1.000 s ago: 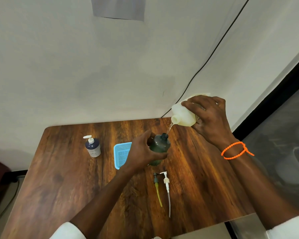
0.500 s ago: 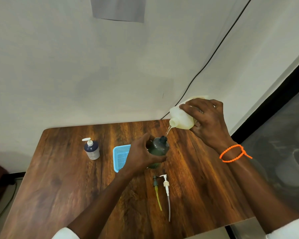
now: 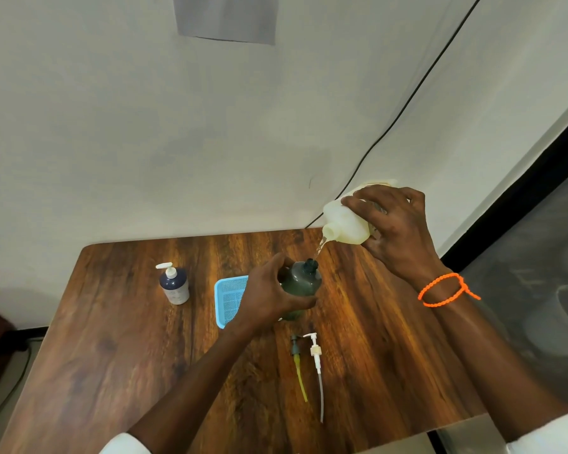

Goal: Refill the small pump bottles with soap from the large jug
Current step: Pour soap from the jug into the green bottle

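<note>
My right hand (image 3: 395, 232) grips the pale yellow jug (image 3: 346, 226), tipped with its spout down to the left. A thin stream of soap runs from the spout into the open neck of the dark green bottle (image 3: 302, 281). My left hand (image 3: 268, 296) is wrapped round that bottle and holds it upright on the wooden table (image 3: 112, 339). A dark blue pump bottle (image 3: 174, 285) with its white pump on stands at the left. Two removed pumps lie in front of the green bottle: a green one (image 3: 297, 358) and a white one (image 3: 317, 365).
A small blue mesh basket (image 3: 230, 298) lies just left of my left hand. A black cable (image 3: 407, 103) runs down the wall to the table's back edge. The table ends close on the right, beside a dark panel.
The jug and the green bottle have kept their pose, with soap still pouring. The view has shifted slightly.
</note>
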